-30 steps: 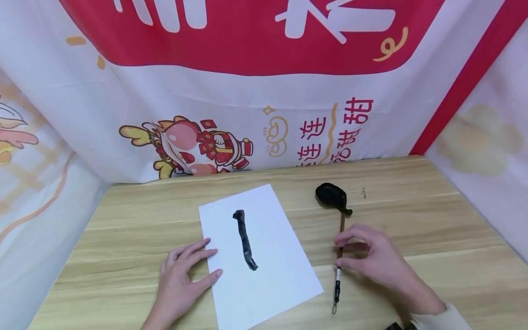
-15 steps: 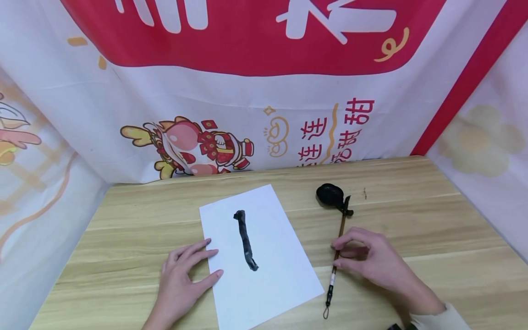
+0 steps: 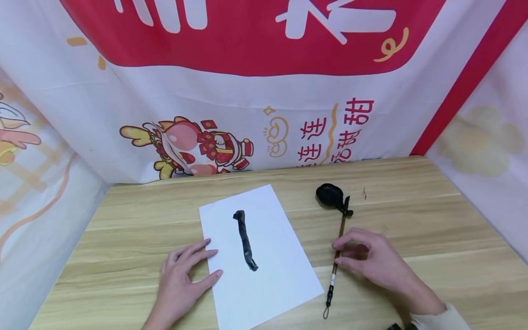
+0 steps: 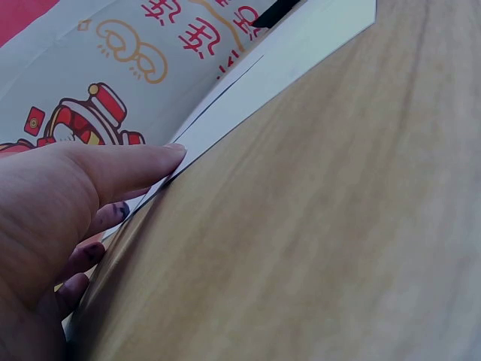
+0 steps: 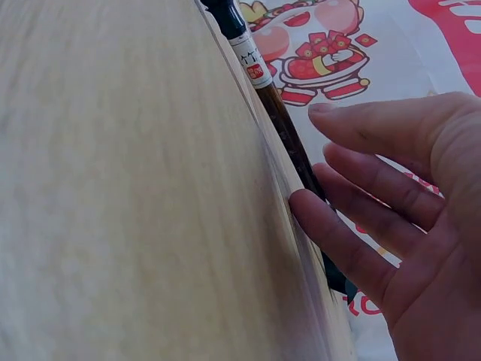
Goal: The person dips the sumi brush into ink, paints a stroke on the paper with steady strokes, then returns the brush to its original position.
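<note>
My left hand (image 3: 179, 282) rests on the left edge of a white sheet of paper (image 3: 280, 284), its fingers spread and its thumb on the sheet. Dark smudges mark some of its fingertips in the left wrist view. One thick black ink stroke (image 3: 245, 240) runs down the paper. To the right lies a brown-handled writing brush (image 3: 342, 227), its dark tip against a small black ink dish (image 3: 329, 195). Over the handle is my right hand (image 3: 371, 259), fingers loosely bent. In the right wrist view its thumb (image 5: 361, 124) stands apart from the brush (image 5: 282, 124).
The wooden table (image 3: 123, 238) carries a small dark mark (image 3: 365, 193) right of the dish. A printed red and white cloth (image 3: 247, 101) hangs along the back edge, and pale cloth (image 3: 482, 137) closes off the right side.
The brush's looped end has swung a little left and toward me, and its dark tip now shows at the dish. My right hand has loosened from the handle. My left hand stays put.
</note>
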Action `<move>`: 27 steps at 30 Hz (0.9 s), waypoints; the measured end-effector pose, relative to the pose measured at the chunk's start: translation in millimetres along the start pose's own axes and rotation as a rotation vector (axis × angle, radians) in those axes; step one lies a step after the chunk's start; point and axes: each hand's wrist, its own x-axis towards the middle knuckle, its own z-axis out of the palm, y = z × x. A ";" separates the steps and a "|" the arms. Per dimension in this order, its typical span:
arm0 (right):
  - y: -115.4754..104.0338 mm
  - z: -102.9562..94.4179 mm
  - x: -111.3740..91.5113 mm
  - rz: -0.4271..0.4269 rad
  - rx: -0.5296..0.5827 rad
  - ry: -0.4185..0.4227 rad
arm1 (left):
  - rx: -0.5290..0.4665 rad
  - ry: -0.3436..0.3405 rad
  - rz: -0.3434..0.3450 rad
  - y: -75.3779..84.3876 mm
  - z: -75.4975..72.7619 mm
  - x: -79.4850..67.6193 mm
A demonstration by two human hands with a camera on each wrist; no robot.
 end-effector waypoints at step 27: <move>-24.5 -12.0 24.4 -0.042 -0.220 0.156 | 0.001 -0.112 0.020 2.3 -1.4 11.5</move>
